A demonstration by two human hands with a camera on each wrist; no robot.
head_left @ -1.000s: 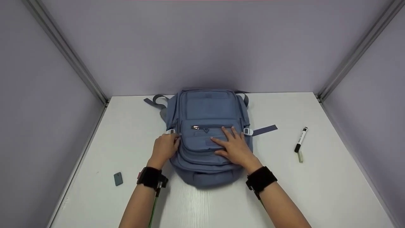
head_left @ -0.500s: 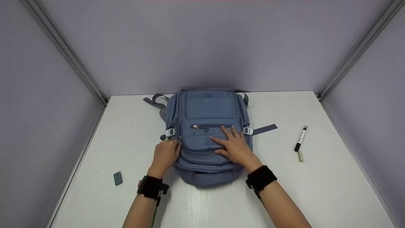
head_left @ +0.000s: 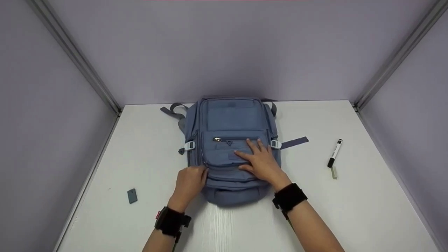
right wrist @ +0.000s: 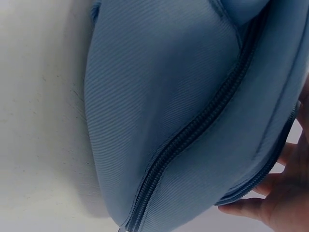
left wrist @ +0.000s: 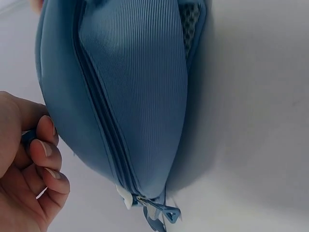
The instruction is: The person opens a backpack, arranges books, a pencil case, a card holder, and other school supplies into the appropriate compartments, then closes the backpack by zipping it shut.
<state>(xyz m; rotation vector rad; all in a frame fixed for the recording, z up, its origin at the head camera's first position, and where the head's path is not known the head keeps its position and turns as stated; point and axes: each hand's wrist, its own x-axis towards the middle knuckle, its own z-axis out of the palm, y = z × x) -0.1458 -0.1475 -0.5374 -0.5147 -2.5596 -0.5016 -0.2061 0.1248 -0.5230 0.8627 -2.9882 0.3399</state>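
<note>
A blue backpack (head_left: 231,115) lies on the table with its front panel facing up. My left hand (head_left: 190,182) is at its lower left edge, fingers curled. In the left wrist view, a small blue zipper pull (left wrist: 29,137) shows between the thumb and fingers of that hand; the slider itself is hidden. My right hand (head_left: 262,162) rests on the lower front pocket with its fingers spread. A metal zipper slider (head_left: 217,139) sits at the left end of the front pocket's zipper. Another zipper pull (left wrist: 170,212) hangs from the side zipper in the left wrist view.
Left of the bag lies a small dark green-grey flat piece (head_left: 132,196). On the right are a white marker (head_left: 335,153) with black ends and a small pale green block (head_left: 334,172). A loose strap (head_left: 295,142) extends rightward. Walls enclose the table's back and sides.
My left hand has slid down the bag's left edge towards me, uncovering the white buckle and a dark zipper pull beside it. The right hand stays in place on the pocket.
</note>
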